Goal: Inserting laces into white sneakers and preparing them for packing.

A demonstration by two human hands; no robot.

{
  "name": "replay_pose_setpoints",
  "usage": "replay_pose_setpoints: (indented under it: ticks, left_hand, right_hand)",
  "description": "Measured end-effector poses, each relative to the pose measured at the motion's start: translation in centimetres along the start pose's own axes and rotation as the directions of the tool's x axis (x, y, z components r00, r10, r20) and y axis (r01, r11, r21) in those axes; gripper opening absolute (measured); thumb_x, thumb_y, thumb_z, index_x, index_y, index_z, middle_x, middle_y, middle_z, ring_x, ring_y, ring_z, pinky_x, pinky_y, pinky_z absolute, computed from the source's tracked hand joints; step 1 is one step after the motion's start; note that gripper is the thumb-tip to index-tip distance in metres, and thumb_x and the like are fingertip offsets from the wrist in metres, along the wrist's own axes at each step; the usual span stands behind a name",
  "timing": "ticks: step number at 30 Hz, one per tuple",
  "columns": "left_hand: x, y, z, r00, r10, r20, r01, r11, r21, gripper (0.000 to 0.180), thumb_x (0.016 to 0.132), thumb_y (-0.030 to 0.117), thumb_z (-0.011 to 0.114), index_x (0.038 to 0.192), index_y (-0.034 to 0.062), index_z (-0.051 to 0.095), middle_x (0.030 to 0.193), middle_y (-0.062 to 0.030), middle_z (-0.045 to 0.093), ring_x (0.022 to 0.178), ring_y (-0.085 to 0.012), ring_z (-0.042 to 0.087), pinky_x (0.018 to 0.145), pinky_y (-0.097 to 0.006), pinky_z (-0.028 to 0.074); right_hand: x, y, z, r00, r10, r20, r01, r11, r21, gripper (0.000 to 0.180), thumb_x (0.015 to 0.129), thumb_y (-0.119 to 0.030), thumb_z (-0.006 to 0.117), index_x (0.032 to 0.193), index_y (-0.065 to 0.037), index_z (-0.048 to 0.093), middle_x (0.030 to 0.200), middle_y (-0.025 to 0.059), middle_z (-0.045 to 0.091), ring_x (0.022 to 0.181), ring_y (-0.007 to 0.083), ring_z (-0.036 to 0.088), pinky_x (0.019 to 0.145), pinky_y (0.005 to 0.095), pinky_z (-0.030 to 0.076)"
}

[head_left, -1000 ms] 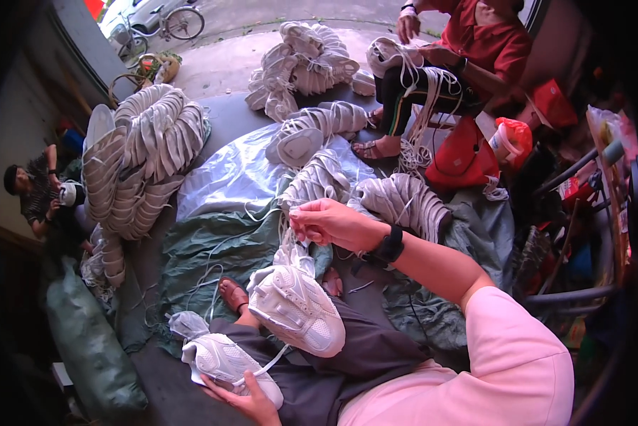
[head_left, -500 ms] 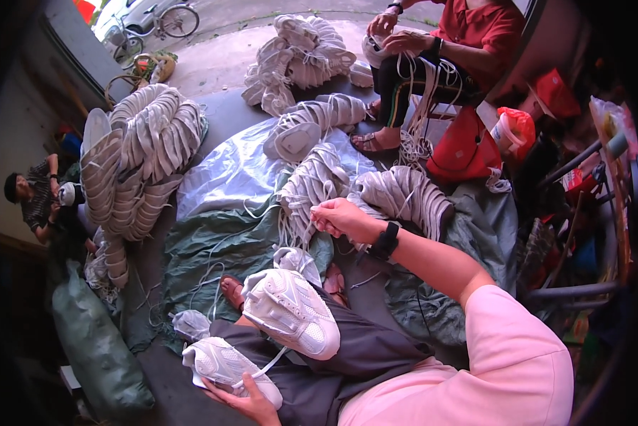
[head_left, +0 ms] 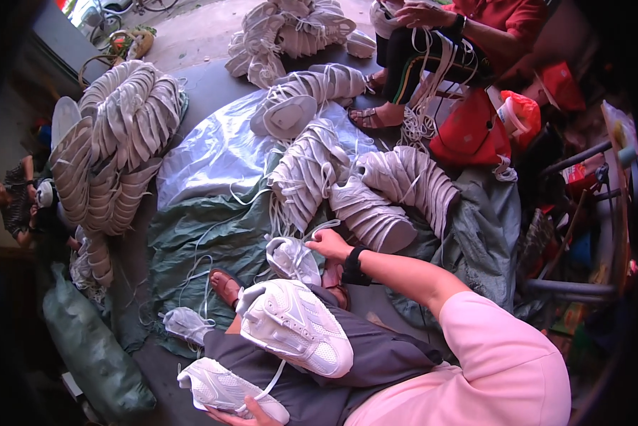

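Note:
My left hand grips a white mesh shoe upper low over my lap. A flat white lace runs from this upper toward a second white shoe upper, which rests on my knee. My right hand is stretched out ahead, fingers pinched on a white shoelace that loops above them. Close beside that hand, another white upper lies beyond my knees. One more pale upper sits to the left, by my sandalled foot.
Stacks of nested pale uppers lie ahead, with a tall heap at left. Green sheeting and a stuffed green sack cover floor. A person in red sits far right by a red bag; another person sits left.
My right hand has drawn back toward my knees, and a looped lace now shows at its fingers. My left hand keeps its upper. The whole view has shifted slightly.

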State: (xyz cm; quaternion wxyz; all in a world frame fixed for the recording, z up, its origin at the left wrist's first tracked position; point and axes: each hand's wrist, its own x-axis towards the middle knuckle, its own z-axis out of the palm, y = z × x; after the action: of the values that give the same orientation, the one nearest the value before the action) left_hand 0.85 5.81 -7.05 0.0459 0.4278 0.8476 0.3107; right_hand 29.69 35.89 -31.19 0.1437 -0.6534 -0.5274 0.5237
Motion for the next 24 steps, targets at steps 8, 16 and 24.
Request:
replay_pose_setpoints:
  ticks: [8,16,24]
  left_hand:
    - [4.2,-0.7,5.6,0.999,0.006,0.038,-0.006,1.0,0.0,0.097,0.086,0.036,0.07,0.147,-0.0128,0.013,0.151,-0.0341,0.019,0.14,-0.0407,0.026,0.114,-0.048,0.021]
    - [6.4,-1.4,9.7,0.996,-0.075,0.039,0.078,0.995,-0.069,0.098,0.086,0.034,0.07,0.147,-0.0132,0.01,0.151,-0.0336,0.019,0.14,-0.0396,0.026,0.114,-0.048,0.024]
    - [6.9,-1.0,10.6,0.989,-0.102,0.104,0.107,0.994,-0.04,0.101,0.086,0.038,0.068,0.148,-0.0115,0.006,0.153,-0.0326,0.014,0.142,-0.04,0.023,0.115,-0.048,0.02]
  right_hand:
    - [7.6,-0.1,9.0,0.994,0.028,0.102,-0.014,0.991,-0.134,0.084,0.079,-0.042,0.072,0.13,0.014,0.038,0.125,0.0345,0.052,0.12,0.042,0.052,0.103,0.0414,0.042]
    - [14.9,1.2,11.4,0.991,0.134,0.001,-0.13,0.96,-0.248,0.083,0.078,-0.048,0.072,0.129,0.009,0.04,0.124,0.0312,0.051,0.117,0.0427,0.053,0.1,0.0464,0.044]
    - [17.4,1.6,11.8,0.973,0.231,0.0,-0.23,0.968,-0.103,0.038,0.088,-0.027,0.052,0.105,0.007,0.055,0.104,0.0316,0.06,0.104,0.0448,0.058,0.093,0.05,0.045]
